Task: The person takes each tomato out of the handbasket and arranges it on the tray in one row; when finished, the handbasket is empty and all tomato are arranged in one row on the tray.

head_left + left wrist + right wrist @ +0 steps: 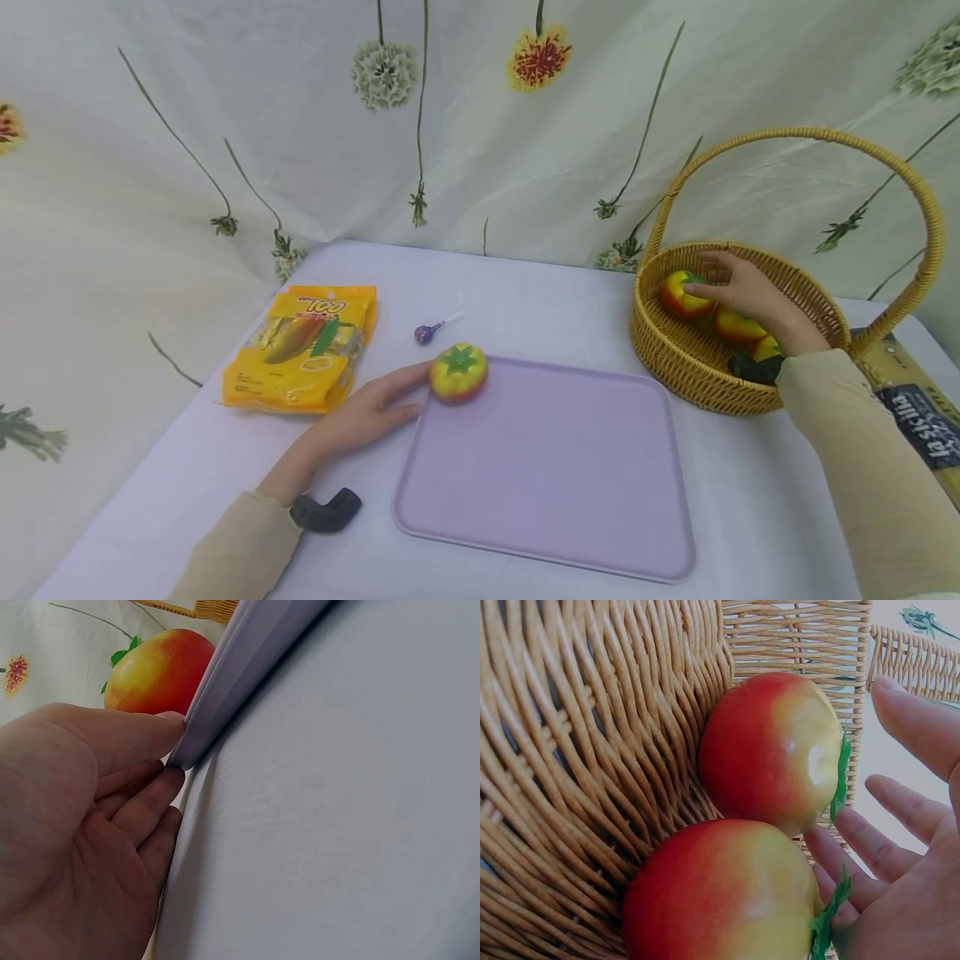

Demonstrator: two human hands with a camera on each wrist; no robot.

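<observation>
My left hand [363, 421] pinches the upper left corner of a pale purple tray [555, 475]. In the left wrist view, the thumb lies on the tray's rim [225, 675] with fingers beneath it. On that corner sits a yellow-and-red fruit [458, 379] with a green leafy top. My right hand [742, 292] reaches inside a wicker basket [675, 358], its fingers spread over similar fruits. Up close, the right wrist view shows one fruit [769, 754] and another [720, 892] against the woven wall, with fingertips beside their green leaves. Whether they touch is unclear.
A yellow mango candy bag [300, 350] and a purple lollipop [424, 334] lie left of and behind the tray. Something dark green [750, 368] is in the basket. The basket handle [810, 133] arches above. A gold printed packet [922, 417] lies at the far right.
</observation>
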